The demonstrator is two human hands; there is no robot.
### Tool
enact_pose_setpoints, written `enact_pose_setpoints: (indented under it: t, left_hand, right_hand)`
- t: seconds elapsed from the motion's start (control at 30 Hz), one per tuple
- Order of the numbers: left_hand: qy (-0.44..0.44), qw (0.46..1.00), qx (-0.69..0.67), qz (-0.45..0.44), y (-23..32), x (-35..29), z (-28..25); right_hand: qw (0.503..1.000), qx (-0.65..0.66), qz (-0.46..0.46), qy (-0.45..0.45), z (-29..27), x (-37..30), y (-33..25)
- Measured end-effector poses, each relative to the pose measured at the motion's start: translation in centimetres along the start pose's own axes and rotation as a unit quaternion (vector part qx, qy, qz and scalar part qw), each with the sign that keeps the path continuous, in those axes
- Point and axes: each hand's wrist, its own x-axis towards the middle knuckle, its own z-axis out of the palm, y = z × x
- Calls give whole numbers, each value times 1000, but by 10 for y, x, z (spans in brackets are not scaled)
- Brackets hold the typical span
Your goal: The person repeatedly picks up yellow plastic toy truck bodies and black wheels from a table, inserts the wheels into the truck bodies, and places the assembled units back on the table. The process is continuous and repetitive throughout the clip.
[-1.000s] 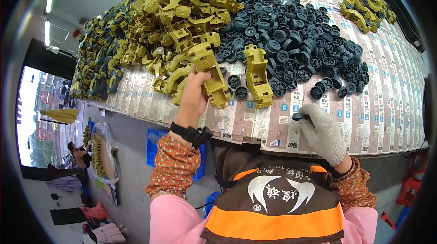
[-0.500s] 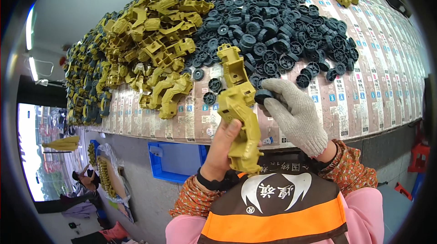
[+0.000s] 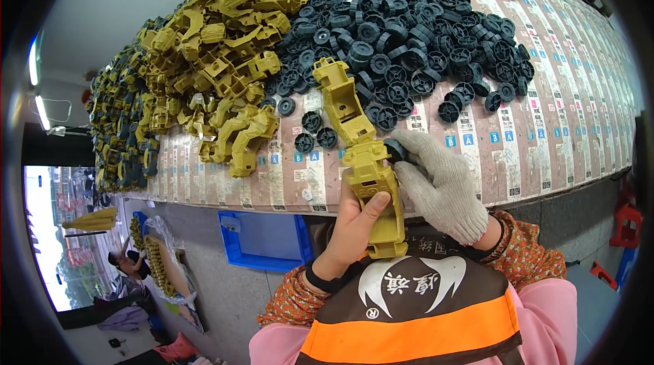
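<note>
Head view, key relation: the yellow toy truck chassis (image 3: 359, 154) is held up right in front of my chest, long axis running near-to-far, near end low by the vest, far end tipped up over the table edge. Both hands are on it, neither has to reach.

Left hand (image 3: 351, 232): bare, curled tight round the near end of the chassis from below, thumb pressed across its side. Closed on it, firm grip as far as I can see.

Right hand (image 3: 443, 184): in a white knit glove, coming in from the right at the chassis's middle. Fingers bunched and pinching a black wheel (image 3: 395, 150) against the side of the chassis. Can't tell if the wheel is seated or just touching.

Wheel supply: big heap of black wheels (image 3: 415, 51) far and right on the table (image 3: 545, 140), a few loose ones just beyond the chassis.

Other bodies: pile of yellow chassis parts (image 3: 218, 72) far left.

Below the table: blue bin (image 3: 262, 242), near left.
</note>
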Motion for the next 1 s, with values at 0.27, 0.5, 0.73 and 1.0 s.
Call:
enact_pose_setpoints:
  t: [0.27,0.5,0.73,1.0]
  left_hand:
    - [0,997,73,3,-3,-2,3]
    - [4,996,86,15,-9,0,5]
    - [-29,984,174,12,-12,-3,5]
    - [-53,951,303,29,-10,2,7]
  right_hand:
    - [999,16,32,-17,-6,-3,-5]
    - [1000,-18,-9,-8,-7,-6,-5]
    - [974,-198,-79,-82,-19,-16,-14]
    - [982,-168,-21,-81,-32,-13,-10]
